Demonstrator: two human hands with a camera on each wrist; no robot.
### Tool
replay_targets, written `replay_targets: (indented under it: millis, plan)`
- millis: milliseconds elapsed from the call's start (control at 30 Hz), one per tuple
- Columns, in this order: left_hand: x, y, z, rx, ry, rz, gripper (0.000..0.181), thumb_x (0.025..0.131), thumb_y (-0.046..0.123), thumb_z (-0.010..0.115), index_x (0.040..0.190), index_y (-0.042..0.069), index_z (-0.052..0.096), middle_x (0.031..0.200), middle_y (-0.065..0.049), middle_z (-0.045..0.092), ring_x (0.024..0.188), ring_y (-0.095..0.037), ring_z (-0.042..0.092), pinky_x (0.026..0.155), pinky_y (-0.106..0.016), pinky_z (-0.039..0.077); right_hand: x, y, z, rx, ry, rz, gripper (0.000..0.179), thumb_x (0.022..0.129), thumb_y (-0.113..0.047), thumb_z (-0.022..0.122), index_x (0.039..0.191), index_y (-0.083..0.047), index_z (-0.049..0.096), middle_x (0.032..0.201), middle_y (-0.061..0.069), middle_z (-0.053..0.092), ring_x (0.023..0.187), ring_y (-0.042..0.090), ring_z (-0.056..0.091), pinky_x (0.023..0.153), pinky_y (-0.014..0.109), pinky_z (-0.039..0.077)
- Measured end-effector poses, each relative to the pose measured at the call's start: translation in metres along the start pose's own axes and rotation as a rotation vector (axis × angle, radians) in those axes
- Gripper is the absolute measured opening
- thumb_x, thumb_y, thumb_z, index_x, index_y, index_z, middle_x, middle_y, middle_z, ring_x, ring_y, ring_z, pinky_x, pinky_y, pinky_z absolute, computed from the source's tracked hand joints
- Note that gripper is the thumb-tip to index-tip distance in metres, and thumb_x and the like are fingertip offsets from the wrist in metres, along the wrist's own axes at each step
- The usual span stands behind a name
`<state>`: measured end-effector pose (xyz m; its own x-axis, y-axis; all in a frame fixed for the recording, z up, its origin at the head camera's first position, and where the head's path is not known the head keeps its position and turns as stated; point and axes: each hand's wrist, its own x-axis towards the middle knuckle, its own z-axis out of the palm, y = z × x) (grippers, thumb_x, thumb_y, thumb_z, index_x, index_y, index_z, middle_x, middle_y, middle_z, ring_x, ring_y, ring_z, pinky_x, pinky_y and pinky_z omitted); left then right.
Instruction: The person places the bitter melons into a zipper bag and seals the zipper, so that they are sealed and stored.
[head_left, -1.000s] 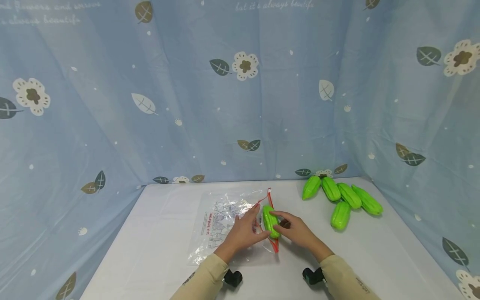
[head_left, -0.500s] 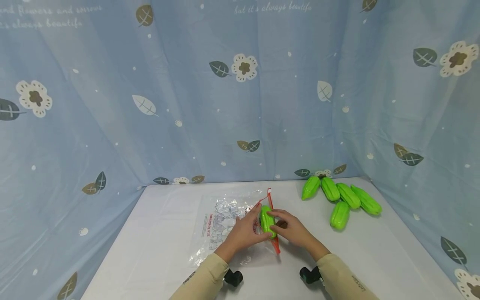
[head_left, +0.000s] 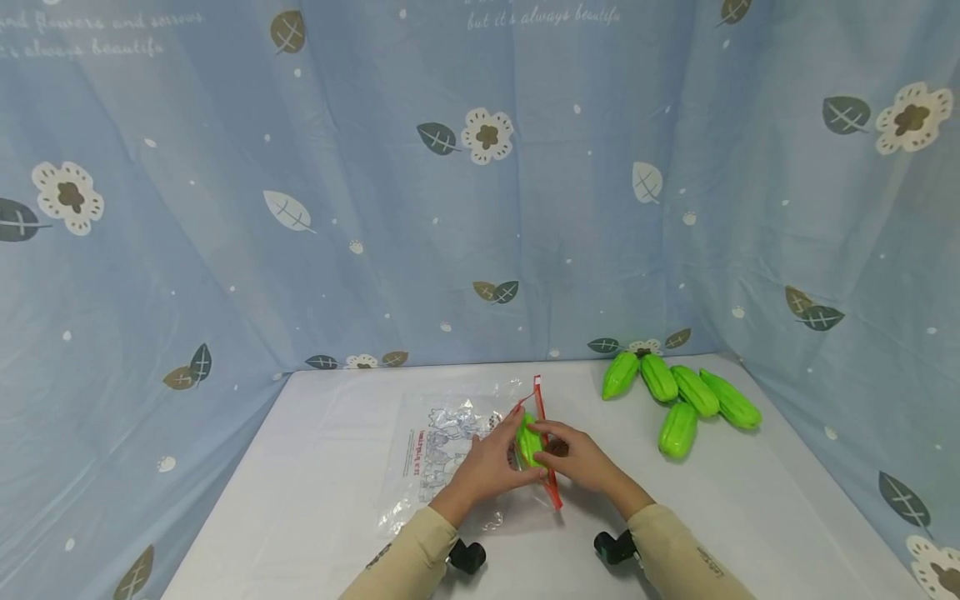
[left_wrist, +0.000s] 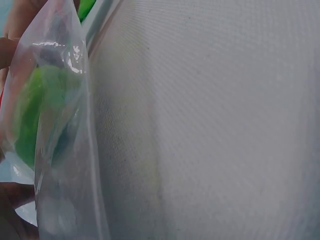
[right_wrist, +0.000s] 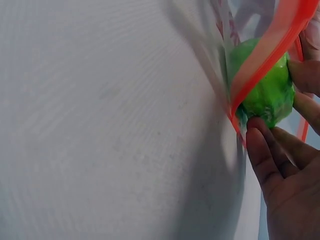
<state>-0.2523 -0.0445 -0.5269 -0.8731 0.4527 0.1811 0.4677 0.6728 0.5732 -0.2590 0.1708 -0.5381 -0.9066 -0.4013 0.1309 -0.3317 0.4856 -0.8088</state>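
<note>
A clear zip bag [head_left: 408, 492] with blue and red print lies flat, its red zip edge [head_left: 555, 493] facing right. At its mouth my left hand [head_left: 487, 467] grips the bag's edge, thumb and fingers spread apart to hold it open. My right hand [head_left: 588, 460] pinches a green ridged gourd [head_left: 529, 442] by its near side. In the right wrist view the gourd [right_wrist: 272, 95] sits partly behind the red zip strip, fingertips touching it. Through the plastic, the left wrist view shows the gourd's far end [left_wrist: 30, 120] inside the bag.
Several similar green gourds [head_left: 678, 431] lie grouped at the back right of the white table [head_left: 300, 467]. A blue patterned curtain [head_left: 390, 208] hangs behind and along the sides. Black wrist devices [head_left: 467, 556] sit under both forearms.
My right hand has moved left, pushing the gourd past the red zip edge and farther into the bag. The left hand has stayed nearly still at the bag's mouth.
</note>
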Motion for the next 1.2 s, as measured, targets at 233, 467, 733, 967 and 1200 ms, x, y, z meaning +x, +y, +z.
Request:
replay_targets:
  millis: [233,467,733,967,1200]
  plan:
    - [-0.0001,0.0020,-0.0007,0.009,0.004,-0.022,0.108,0.081,0.069,0.073,0.163,0.018,0.026,0.162,-0.005,0.037,0.146,-0.031,0.040,0.106,-0.081,0.024,0.0026,-0.0047,0.0005,0.007,-0.008,0.020,0.050,0.095,-0.029,0.074,0.141,-0.014,0.061,0.110,0.003,0.066,0.096,0.017,0.061,0.085,0.030,0.056]
    - [0.0016,0.0022,-0.0003,0.017,0.001,-0.027,0.108,0.080,0.069,0.073,0.163,0.019,0.026,0.164,-0.002,0.035,0.145,-0.028,0.041,0.107,-0.079,0.027,0.0033,-0.0061,0.0020,0.020,-0.009,0.019,0.050,0.094,-0.025,0.075,0.140,-0.012,0.061,0.107,0.003,0.067,0.095,0.017,0.064,0.082,0.027,0.056]
    - [0.0023,-0.0016,0.0024,0.027,-0.002,0.015,0.107,0.082,0.068,0.073,0.163,0.016,0.026,0.165,-0.004,0.032,0.150,-0.036,0.031,0.117,-0.064,0.028,0.0044,-0.0045,0.0050,0.030,-0.012,0.009,0.051,0.095,-0.026,0.074,0.141,-0.011,0.060,0.114,0.002,0.067,0.098,0.016,0.064,0.086,0.027,0.056]
    - [0.0000,-0.0019,0.0019,-0.038,-0.007,-0.019,0.107,0.082,0.066,0.074,0.164,0.018,0.023,0.165,-0.005,0.030,0.145,-0.032,0.040,0.110,-0.055,0.044,0.0029,-0.0037,0.0042,0.029,-0.017,-0.003,0.051,0.096,-0.026,0.072,0.143,-0.011,0.058,0.111,0.004,0.066,0.096,0.017,0.064,0.085,0.029,0.056]
    - [-0.0001,-0.0017,0.0017,-0.055,-0.010,-0.022,0.108,0.083,0.062,0.075,0.164,0.017,0.022,0.165,-0.008,0.031,0.146,-0.032,0.039,0.111,-0.054,0.043,-0.0026,-0.0009,0.0007,0.015,0.012,-0.021,0.051,0.097,-0.026,0.071,0.144,-0.014,0.057,0.125,0.008,0.064,0.103,0.021,0.066,0.091,0.034,0.057]
